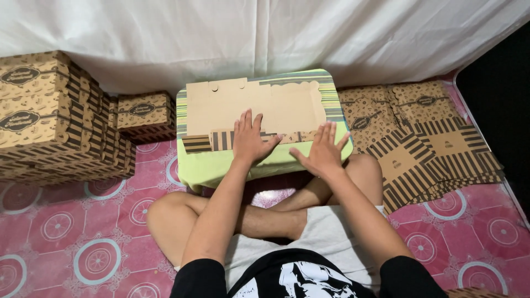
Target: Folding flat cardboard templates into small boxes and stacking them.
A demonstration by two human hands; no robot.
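Pressing flat cardboard sheet (254, 107), left hand (249, 140), right hand (323, 152)

Bright, even overhead light; sharp focus, soft shadows, edges bowed.

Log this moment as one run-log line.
left hand: flat on cardboard sheet | right hand: flat at its near edge | sheet: on green table | flat blanks: right | folded boxes: left
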